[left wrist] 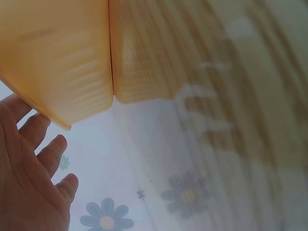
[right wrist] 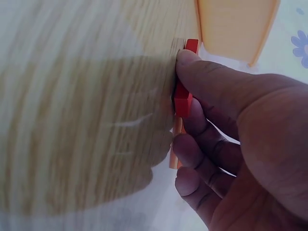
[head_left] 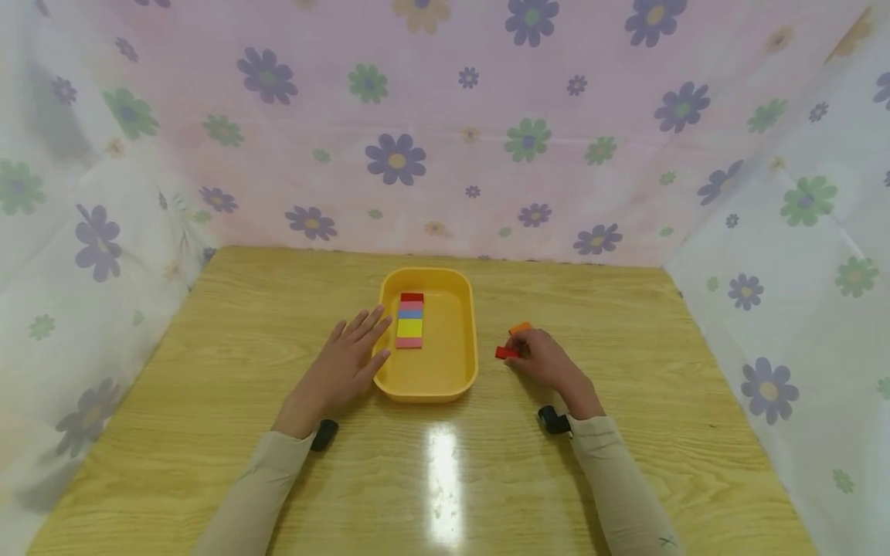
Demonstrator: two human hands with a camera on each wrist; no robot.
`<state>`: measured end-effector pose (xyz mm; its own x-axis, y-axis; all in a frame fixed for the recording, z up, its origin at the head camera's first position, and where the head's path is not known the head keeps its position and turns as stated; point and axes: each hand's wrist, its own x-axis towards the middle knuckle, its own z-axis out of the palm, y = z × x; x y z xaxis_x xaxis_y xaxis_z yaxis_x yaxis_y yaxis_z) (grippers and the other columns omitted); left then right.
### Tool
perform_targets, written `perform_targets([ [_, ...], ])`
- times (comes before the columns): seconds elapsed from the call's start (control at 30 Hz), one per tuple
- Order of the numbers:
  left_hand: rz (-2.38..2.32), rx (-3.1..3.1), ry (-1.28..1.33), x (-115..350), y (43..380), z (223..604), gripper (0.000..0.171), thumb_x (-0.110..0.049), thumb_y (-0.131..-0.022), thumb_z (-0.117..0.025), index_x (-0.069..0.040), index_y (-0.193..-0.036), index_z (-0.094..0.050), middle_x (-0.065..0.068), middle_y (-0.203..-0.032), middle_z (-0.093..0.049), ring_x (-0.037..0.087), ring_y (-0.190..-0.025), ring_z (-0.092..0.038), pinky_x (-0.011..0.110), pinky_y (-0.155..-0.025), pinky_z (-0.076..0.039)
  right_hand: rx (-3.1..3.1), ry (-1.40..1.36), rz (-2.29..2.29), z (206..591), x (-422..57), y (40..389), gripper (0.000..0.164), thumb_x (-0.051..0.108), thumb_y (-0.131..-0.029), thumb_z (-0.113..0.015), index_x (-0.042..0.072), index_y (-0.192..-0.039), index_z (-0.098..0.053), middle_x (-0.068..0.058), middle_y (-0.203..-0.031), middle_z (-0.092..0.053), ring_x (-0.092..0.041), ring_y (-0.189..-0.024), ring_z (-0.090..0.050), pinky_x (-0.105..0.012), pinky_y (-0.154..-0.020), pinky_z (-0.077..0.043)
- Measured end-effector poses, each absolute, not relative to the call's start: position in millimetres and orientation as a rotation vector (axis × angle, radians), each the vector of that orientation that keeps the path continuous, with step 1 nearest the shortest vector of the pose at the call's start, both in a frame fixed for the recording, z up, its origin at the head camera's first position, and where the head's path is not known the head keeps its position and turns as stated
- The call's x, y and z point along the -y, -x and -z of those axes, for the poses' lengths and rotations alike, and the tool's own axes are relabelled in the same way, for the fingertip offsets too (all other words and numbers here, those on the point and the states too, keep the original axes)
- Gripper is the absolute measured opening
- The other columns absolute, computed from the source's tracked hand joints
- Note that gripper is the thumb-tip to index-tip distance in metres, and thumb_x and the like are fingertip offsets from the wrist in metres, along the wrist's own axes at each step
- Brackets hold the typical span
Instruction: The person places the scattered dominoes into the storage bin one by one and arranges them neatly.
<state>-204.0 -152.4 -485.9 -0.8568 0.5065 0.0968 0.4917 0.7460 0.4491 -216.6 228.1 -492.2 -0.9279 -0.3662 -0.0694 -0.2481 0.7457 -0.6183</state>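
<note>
A yellow plastic tray (head_left: pixel 445 378) stands on the table. Along its left side inside lies a row of coloured blocks (head_left: pixel 409 328): red, pink, blue, yellow and pink. My left hand (head_left: pixel 341 367) rests at the tray's left rim with fingers spread straight, as the left wrist view also shows. To the right of the tray, my right hand (head_left: pixel 549 361) pinches a red block (right wrist: pixel 183 96) between thumb and fingers, low over the tabletop. Just behind it lies an orange block (head_left: pixel 520 328), partly hidden by the fingers in the right wrist view.
The wooden table (head_left: pixel 591 494) runs back to a flowered cloth (head_left: pixel 445 193) that hangs behind and at both sides. Dark wrist camera mounts (head_left: pixel 552 420) stick out inward beside both sleeves.
</note>
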Motion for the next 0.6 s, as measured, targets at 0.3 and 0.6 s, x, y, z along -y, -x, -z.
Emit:
perform_targets([
  [0.3, -0.744, -2.901, -0.833, 151, 205, 483, 0.063, -0.04, -0.109, -0.044, -0.011, -0.162, -0.028, 0.007, -0.17, -0.017, 0.038, -0.156, -0.016, 0.063, -0.124, -0.008, -2.762, 0.511, 0.982, 493, -230, 214, 0.017, 0.008, -0.091, -0.077, -0.001, -0.104, -0.072, -0.01, -0.1, -0.071, -0.023, -0.09, -0.063, -0.043, -0.086, -0.054],
  [0.6, -0.77, -2.886, -0.826, 153, 202, 483, 0.062, -0.042, -0.109, -0.042, -0.013, -0.162, -0.028, 0.006, -0.17, -0.016, 0.038, -0.156, -0.016, 0.063, -0.124, -0.007, -2.78, 0.462, 1.24, 492, -229, 198, 0.022, -0.001, -0.084, -0.08, -0.002, -0.105, -0.073, -0.015, -0.102, -0.072, -0.03, -0.093, -0.069, -0.041, -0.082, -0.061],
])
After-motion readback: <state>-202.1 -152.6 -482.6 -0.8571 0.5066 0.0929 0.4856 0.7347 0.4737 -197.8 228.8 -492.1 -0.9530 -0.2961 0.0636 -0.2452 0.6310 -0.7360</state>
